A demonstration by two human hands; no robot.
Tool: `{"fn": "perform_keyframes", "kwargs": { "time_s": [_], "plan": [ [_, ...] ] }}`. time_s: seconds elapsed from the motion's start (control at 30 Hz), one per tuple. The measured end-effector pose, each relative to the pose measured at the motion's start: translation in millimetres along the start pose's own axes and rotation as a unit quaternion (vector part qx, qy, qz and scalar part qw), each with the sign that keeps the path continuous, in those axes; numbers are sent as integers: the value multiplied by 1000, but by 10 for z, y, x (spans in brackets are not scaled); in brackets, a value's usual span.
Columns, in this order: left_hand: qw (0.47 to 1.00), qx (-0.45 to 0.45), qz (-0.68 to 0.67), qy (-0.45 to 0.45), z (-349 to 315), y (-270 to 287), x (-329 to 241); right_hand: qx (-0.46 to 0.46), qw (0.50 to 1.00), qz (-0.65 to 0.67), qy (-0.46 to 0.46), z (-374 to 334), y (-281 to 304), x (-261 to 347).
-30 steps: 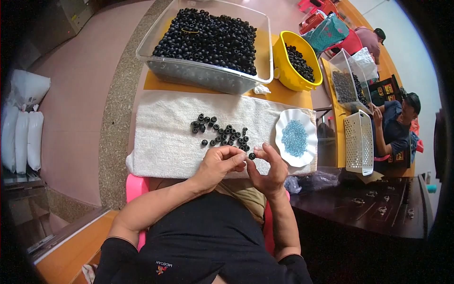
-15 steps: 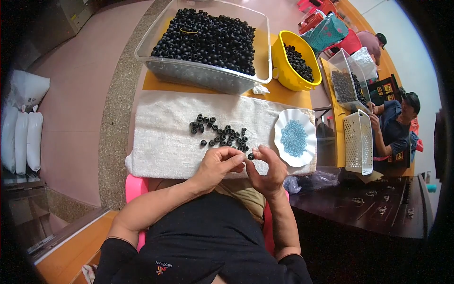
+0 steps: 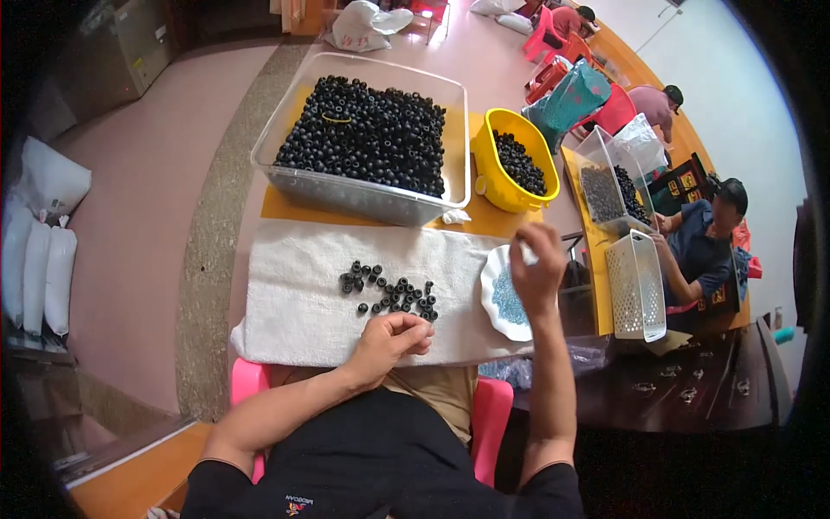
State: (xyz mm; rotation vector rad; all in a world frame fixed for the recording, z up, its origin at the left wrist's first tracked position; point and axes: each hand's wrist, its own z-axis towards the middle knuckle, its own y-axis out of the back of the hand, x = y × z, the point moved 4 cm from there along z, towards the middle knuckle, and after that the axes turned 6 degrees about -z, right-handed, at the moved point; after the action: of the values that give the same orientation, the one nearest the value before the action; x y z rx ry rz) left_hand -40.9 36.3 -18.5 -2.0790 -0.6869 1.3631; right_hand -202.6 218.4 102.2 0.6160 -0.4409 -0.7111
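Note:
My left hand (image 3: 393,348) hovers at the towel's near edge, thumb and fingers pinched together; whatever they hold is too small or hidden to make out. Just beyond its fingertips a loose cluster of small black ring-like parts (image 3: 395,297) lies on the white towel (image 3: 294,294). My right hand (image 3: 539,270) is raised over the right side of a white scalloped plate (image 3: 490,307), close to the yellow tub (image 3: 506,195). Its fingers are bent and smeared by motion, so their contents do not show. Small pale-blue pieces (image 3: 508,298) fill the plate, partly behind that hand.
A large clear bin (image 3: 363,195) heaped with black parts stands behind the towel. The yellow tub holds more. To the right are a white perforated basket (image 3: 638,290), another clear bin (image 3: 596,192) and a seated person (image 3: 702,246). White sacks (image 3: 39,268) stand at left.
My hands have parted. The right one has swung up and right from the left hand toward the yellow tub; the black part at its fingertips no longer shows. The view has shifted upward.

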Motion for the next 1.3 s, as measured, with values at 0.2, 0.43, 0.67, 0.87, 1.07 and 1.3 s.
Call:
{"fn": "perform_keyframes", "kwargs": {
  "time_s": [0.2, 0.43, 0.67, 0.87, 1.07, 1.3],
  "plan": [
    [1000, 8, -19, 1, 26, 8, 19, -42, 996, -48, -55, 794, -127, -595],
    [999, 14, 37, -18, 48, 8, -51, 175, 972, 138, -72, 82, -314, 95],
    [997, 18, 66, -22, 31, -27, -69, 281, 939, 194, -27, -529, -498, 509],
    [998, 21, 45, -31, 29, 1, -19, 338, 936, 93, 27, -375, -564, 712],
    [998, 28, 39, -37, 38, 16, 6, 373, 924, 54, 62, -470, -676, 648],
    [998, 27, 60, -24, 30, 7, -30, 310, 948, 66, 16, -519, -587, 641]
  ]
}}
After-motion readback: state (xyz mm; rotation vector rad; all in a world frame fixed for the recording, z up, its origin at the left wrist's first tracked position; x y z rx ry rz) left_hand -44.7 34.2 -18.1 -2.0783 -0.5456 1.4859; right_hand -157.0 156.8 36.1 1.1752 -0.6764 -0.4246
